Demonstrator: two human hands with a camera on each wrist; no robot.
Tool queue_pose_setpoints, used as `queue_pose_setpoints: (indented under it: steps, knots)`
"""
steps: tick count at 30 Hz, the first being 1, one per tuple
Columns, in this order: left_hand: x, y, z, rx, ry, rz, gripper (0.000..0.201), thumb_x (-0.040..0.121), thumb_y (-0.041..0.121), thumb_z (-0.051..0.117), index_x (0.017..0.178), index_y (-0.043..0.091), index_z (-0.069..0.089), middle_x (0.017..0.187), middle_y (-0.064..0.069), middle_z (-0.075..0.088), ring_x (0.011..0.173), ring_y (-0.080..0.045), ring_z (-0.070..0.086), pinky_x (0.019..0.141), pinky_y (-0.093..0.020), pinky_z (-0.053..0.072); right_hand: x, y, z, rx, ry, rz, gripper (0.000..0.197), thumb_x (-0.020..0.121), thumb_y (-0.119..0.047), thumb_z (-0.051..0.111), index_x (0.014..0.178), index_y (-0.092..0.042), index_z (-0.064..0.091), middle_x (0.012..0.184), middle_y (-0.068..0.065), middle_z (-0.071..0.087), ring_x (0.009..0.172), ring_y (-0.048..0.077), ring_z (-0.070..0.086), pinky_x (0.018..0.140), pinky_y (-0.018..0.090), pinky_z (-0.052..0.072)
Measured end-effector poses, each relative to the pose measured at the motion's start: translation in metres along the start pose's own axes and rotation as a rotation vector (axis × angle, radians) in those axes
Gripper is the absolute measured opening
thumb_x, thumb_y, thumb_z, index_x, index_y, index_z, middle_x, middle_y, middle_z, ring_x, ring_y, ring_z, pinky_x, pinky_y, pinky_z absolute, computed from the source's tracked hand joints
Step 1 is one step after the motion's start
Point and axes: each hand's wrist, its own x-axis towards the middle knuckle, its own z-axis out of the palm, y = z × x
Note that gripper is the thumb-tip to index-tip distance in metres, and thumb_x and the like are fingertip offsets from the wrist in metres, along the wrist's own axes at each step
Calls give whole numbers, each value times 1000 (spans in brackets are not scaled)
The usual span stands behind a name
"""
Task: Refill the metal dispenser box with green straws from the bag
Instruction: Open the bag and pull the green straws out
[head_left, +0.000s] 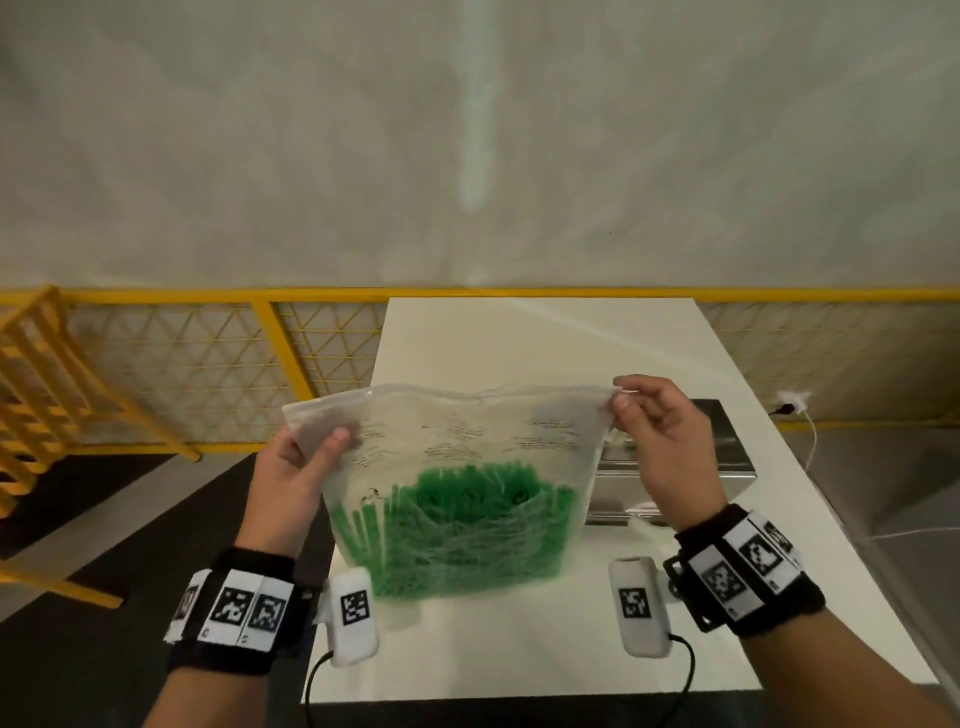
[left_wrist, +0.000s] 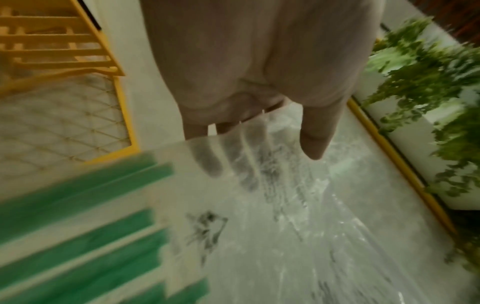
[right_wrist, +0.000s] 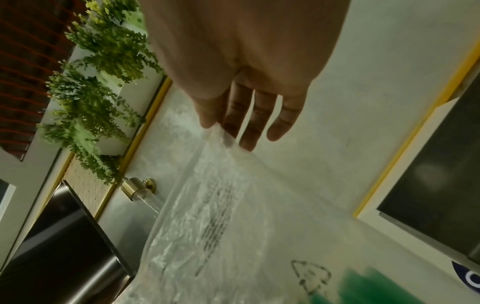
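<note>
Both hands, left hand (head_left: 291, 478) and right hand (head_left: 662, 441), pinch the upright bag's (head_left: 457, 441) top corners, mouth upward.

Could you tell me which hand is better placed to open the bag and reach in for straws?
Right, probably: the right hand pinches only the bag top corner, nearest the metal dispenser box; the left hand holds the bag's side.

Printed black text on clear bag (head_left: 447, 447): too small and blurred to read. Triangular recycling-type symbol on bag legible as a sign only. Wristbands (head_left: 244, 608) carry square black-and-white marker codes.
</note>
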Motion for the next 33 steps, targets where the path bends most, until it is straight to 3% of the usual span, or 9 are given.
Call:
queue_pose_setpoints:
  steps: [2,4,7,11,13,17,22,31,33]
  knots:
    - [6,7,3,192,51,-2,52,74,36,66,120,14,55,113,-1,67,106,-13,62,83,-26,50,2,-1,2,-11,-9,0,20,88,3,58,88,-17,63,74,-5,70,69,-2,65,64,10,50]
    - [7,21,16,586,168,69,77,79,43,65,143,19,29,146,-8,37,134,-22,36,107,-39,34,5,-2,4,-43,-26,-10,22,87,2,61,84,-20,64,80,1,69,71,0,65,68,10,51]
    - [-7,50,60,977,162,390,82,84,54,53,149,24,12,157,-5,9,144,-23,4,114,-44,4,9,-4,7,-62,-64,-20,22,85,2,63,82,-20,64,74,-5,71,73,1,67,69,11,51]
    - [-10,48,128,1102,-351,533,48,91,52,40,137,37,38,147,12,37,141,-10,17,113,-44,3,12,-6,13,-78,-116,-47,21,83,2,65,83,-19,67,72,-14,73,73,0,68,70,11,52]
    - [-3,38,148,1128,-454,540,37,94,48,41,128,36,50,135,14,50,138,-9,28,109,-41,2,13,-6,14,-94,-130,-64,22,83,2,65,83,-20,68,74,-15,73,73,-1,67,71,12,51]
    - [9,26,159,1039,-391,567,26,90,47,50,108,33,63,107,12,65,118,-9,49,102,-35,7,12,-6,13,-110,-127,-77,24,82,-1,67,82,-25,70,74,-16,73,74,1,67,73,14,53]
    - [18,27,145,1101,-326,581,21,91,45,50,99,32,64,110,13,63,123,-6,45,104,-36,7,12,-9,7,-173,-119,-96,21,80,-5,71,80,-27,71,74,-17,73,74,2,66,72,14,52]
    - [43,35,12,1213,13,392,10,87,34,61,93,28,66,108,8,65,116,-18,51,102,-47,20,10,-7,-44,-150,-14,-147,21,83,4,63,84,-16,67,77,-18,72,75,-2,66,73,11,52]
    - [42,34,-8,1144,6,355,8,87,29,62,94,24,65,103,7,64,109,-21,54,99,-45,30,8,-5,-44,-158,-19,-140,20,84,3,62,85,-17,65,77,-18,72,75,-2,66,73,11,52]
